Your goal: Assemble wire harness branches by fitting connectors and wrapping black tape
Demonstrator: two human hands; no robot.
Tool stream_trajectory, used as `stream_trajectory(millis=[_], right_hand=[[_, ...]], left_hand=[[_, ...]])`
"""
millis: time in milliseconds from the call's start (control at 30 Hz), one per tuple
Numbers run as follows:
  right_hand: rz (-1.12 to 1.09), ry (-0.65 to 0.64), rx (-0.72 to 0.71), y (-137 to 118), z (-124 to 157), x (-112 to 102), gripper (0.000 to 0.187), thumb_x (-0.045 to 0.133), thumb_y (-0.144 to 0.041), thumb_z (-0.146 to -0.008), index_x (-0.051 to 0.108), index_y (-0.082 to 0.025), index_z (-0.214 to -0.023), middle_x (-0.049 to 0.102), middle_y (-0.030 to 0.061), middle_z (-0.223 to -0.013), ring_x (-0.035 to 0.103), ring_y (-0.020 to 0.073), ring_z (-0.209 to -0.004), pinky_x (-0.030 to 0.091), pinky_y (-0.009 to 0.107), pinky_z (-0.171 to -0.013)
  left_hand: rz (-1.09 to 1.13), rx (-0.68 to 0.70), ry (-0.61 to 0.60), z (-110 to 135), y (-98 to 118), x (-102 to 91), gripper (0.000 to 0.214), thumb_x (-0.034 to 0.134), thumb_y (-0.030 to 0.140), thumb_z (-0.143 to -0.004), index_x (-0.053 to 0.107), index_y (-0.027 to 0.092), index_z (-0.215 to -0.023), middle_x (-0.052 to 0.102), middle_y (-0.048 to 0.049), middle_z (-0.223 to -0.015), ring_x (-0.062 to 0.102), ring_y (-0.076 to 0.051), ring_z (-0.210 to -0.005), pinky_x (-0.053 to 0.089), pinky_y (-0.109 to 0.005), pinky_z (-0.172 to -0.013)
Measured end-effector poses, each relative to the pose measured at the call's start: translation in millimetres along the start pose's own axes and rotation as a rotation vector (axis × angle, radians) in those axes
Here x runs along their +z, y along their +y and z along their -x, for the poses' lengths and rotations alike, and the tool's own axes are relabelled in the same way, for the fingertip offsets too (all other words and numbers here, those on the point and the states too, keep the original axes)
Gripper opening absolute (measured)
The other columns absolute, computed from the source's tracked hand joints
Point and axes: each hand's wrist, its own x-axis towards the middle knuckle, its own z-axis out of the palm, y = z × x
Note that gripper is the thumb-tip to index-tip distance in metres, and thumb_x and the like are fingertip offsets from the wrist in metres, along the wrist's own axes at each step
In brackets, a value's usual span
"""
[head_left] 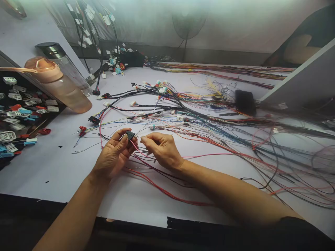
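Note:
My left hand (115, 153) pinches a small black connector (130, 134) between thumb and fingers, just above the white table (52, 167). A pink wire (138, 150) runs out of the connector. My right hand (161, 148) is closed beside it, its fingertips pinching a thin wire end (138, 138) close to the connector. Red and dark wires (162, 188) pass under both hands and trail to the right.
A large wire harness (183, 108) with many coloured wires and small plugs spreads across the table's middle and right. Two bottles, one peach (60, 85) and one clear (65, 64), lean at the left. A tray of connectors (18, 115) sits far left. A black box (244, 101) lies among the wires.

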Motion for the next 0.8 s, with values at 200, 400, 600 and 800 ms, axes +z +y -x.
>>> stream_trajectory(millis=[200, 400, 600, 800], right_hand=[[0.051, 0.042, -0.066, 2.6, 0.3, 1.6, 0.030, 0.056, -0.039, -0.084, 0.062, -0.016, -0.066, 0.054, -0.0014, -0.059, 0.047, 0.0093, -0.058, 0.040, 0.021, -0.057], [0.078, 0.066, -0.110, 3.6, 0.5, 2.1, 0.028, 0.056, -0.036, -0.086, 0.063, -0.016, -0.067, 0.055, -0.0014, -0.061, 0.049, 0.0095, -0.060, 0.040, 0.021, -0.059], [0.178, 0.080, -0.218, 5.3, 0.3, 0.3, 0.024, 0.057, -0.030, -0.087, 0.065, -0.017, -0.068, 0.062, -0.0004, -0.066, 0.054, 0.0099, -0.064, 0.042, 0.022, -0.065], [0.264, 0.075, -0.327, 7.7, -0.3, -0.8, 0.021, 0.058, -0.025, -0.087, 0.068, -0.016, -0.071, 0.064, -0.0005, -0.068, 0.055, 0.0090, -0.064, 0.040, 0.021, -0.065]], left_hand=[[-0.012, 0.020, -0.024, 0.6, -2.0, -0.2, 0.040, 0.086, 0.026, -0.064, 0.068, 0.023, -0.100, 0.068, -0.0012, -0.081, 0.066, -0.011, -0.078, 0.055, -0.020, -0.077], [-0.017, 0.030, 0.024, 0.2, -0.9, 0.0, 0.043, 0.088, 0.024, -0.059, 0.071, 0.022, -0.099, 0.069, -0.0010, -0.084, 0.064, -0.010, -0.071, 0.057, -0.017, -0.069], [0.016, -0.022, 0.088, -2.1, 1.5, 0.8, 0.051, 0.092, 0.021, -0.050, 0.073, 0.018, -0.097, 0.069, -0.0028, -0.080, 0.064, -0.009, -0.066, 0.057, -0.014, -0.063], [0.018, -0.025, 0.068, -3.2, 2.4, -4.1, 0.049, 0.090, 0.019, -0.054, 0.072, 0.015, -0.100, 0.069, -0.0031, -0.081, 0.064, -0.010, -0.065, 0.059, -0.016, -0.061]])
